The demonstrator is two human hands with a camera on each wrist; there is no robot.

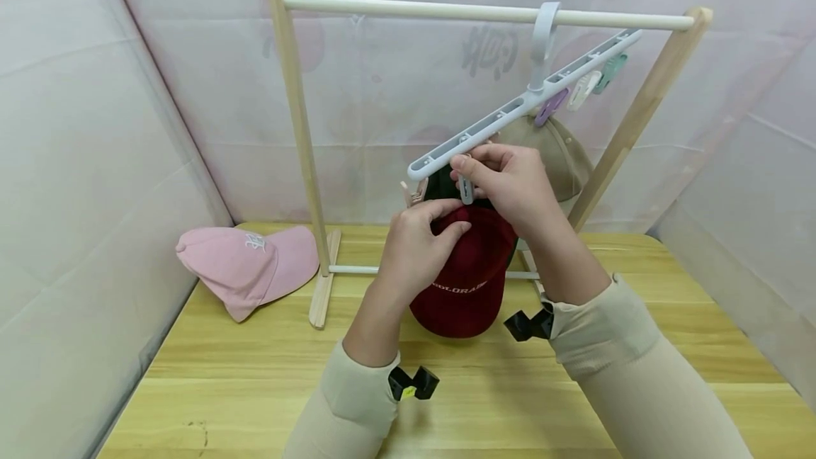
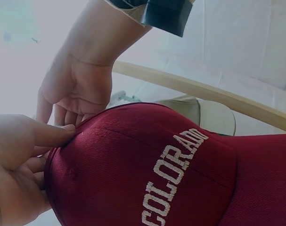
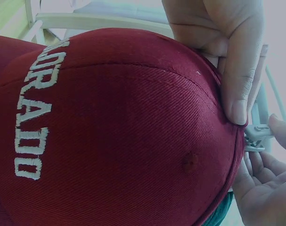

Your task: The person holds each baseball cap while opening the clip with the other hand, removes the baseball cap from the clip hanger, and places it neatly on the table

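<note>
A dark red cap [image 1: 465, 289] lettered COLORADO hangs in front of the wooden rack, its crown filling the left wrist view [image 2: 147, 174] and the right wrist view [image 3: 110, 132]. My left hand [image 1: 446, 222] grips the cap's upper edge, thumb pressed on the fabric. My right hand [image 1: 468, 168] pinches a small grey clip [image 1: 466, 190] under the white clip hanger [image 1: 510, 108], right at that edge. The same clip [image 3: 256, 136] shows beside the cap's rim. Whether the clip bites the cap is hidden.
The hanger hooks over the white rail [image 1: 446, 11] of the rack and tilts down to the left. A beige cap [image 1: 567, 154] hangs behind my right hand. A pink cap [image 1: 248, 264] lies on the wooden table [image 1: 255, 374] at the left. White sheets wall the sides.
</note>
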